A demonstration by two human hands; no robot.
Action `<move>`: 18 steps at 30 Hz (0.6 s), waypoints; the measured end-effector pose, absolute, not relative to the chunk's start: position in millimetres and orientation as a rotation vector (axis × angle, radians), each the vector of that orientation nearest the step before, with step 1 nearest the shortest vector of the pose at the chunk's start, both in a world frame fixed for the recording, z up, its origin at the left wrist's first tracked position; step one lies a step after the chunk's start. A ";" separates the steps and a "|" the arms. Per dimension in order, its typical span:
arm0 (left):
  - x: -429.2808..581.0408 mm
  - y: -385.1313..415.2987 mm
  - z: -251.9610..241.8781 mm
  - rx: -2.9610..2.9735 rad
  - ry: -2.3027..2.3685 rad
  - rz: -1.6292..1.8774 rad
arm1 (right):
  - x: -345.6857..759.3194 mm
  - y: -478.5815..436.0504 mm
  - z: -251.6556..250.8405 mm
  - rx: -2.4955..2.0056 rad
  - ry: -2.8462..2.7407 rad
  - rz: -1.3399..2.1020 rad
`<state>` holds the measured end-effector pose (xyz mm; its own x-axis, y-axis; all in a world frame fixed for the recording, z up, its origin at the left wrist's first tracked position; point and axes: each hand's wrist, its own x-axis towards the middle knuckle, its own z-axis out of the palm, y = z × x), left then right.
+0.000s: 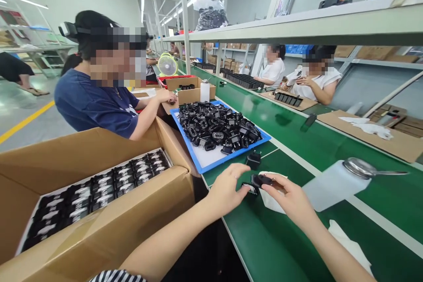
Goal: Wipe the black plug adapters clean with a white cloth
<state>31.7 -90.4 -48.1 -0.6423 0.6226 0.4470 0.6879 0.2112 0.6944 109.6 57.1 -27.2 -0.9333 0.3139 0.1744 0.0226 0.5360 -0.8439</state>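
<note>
My left hand [229, 188] has its thumb and fingers curled around a small black charger part with a pale, shiny face [250, 188]. In my right hand [288, 194], thumb and fingertips pinch a rounded black charger part [259, 179]. The parts meet between my hands, and I cannot tell whether they are joined. A white cloth [272, 201] lies beneath the right fingers. Just beyond my hands, a black plug adapter [253, 159] rests on the green bench [280, 246]. Behind it stands a blue-rimmed tray [206, 168] heaped with black plug adapters [218, 125].
On the right stands a translucent pump bottle [340, 185], near another white cloth [348, 244]. An open cardboard box [132, 211] of packed black adapters [99, 191] is at the left. A co-worker [95, 97] sits beyond it. Cardboard [403, 141] with white gloves [368, 128] lies across the bench.
</note>
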 end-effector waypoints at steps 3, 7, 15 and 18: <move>17.8 -93.8 -51.1 -1.236 -2.711 -1.576 | 108.6 63.1 -35.2 -0.285 -2.508 1.135; 12.8 -91.7 -63.0 -1.316 -2.834 -1.662 | 107.7 61.6 -46.6 -0.331 -2.558 1.036; 24.0 -86.1 -66.9 -1.313 -2.773 -1.591 | 110.7 46.2 -59.6 -0.179 -2.687 0.863; 24.6 -89.0 -64.7 -1.459 -2.699 -1.456 | 110.1 56.5 -65.5 -0.177 -2.728 0.757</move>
